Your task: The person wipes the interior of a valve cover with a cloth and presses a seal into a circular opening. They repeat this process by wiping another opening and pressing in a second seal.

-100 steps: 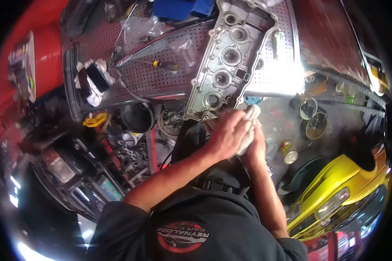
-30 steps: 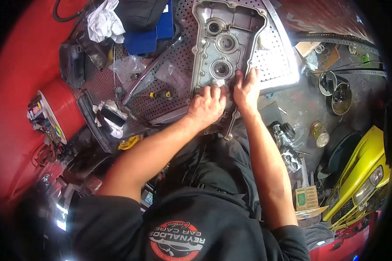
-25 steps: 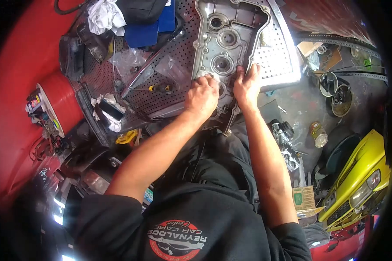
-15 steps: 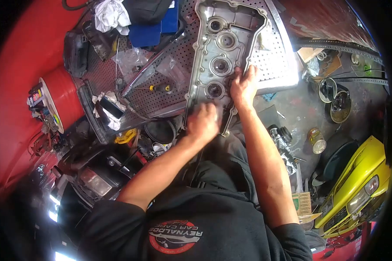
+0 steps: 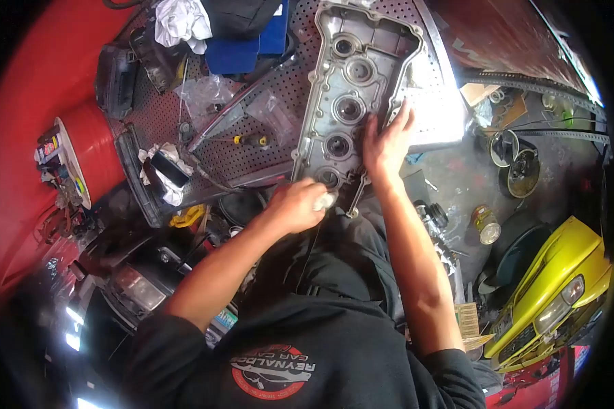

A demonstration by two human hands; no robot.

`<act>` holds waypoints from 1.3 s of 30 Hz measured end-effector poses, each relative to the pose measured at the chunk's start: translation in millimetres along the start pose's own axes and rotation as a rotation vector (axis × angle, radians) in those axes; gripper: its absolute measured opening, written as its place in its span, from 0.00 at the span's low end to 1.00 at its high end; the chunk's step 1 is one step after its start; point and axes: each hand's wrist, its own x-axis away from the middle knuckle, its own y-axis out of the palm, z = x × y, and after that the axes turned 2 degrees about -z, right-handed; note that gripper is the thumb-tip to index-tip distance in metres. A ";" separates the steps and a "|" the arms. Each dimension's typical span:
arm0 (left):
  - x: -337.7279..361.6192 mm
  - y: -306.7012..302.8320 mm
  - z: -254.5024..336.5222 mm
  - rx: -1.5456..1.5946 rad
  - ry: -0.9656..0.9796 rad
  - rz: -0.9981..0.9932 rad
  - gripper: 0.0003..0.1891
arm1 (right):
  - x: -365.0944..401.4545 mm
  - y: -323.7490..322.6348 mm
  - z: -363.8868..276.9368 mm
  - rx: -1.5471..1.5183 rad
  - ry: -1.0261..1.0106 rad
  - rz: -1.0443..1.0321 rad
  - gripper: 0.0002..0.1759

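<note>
Head view. The left hand is closed around a white cloth, a wad of which shows at the fingertips. This hand is at the near end of a metal cover, beside the nearest round opening. Whether the cloth bears on the metal cannot be confirmed.

The right hand lies across the right-hand rim of the cover, thumb on the inner side, fingers extended on the outer side. It touches the cover; whether it grips the rim or merely rests there cannot be told.

The cover lies with its hollow side up, slightly slanted, over the right part of a perforated metal table. Its near end projects past the table's edge towards the person's lap. Five round openings run along its length.

On the table, left of the cover, lies a screwdriver with a yellow and black handle. Further left, a phone lies on a crumpled rag. Beyond the screwdriver are a clear plastic bag and a blue box.

On the floor to the right is a can, near a yellow car bumper.
</note>
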 end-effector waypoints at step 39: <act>-135.8 -6.9 23.9 -0.473 0.325 0.710 0.18 | 65.4 -30.2 36.2 -0.371 0.350 -0.483 0.49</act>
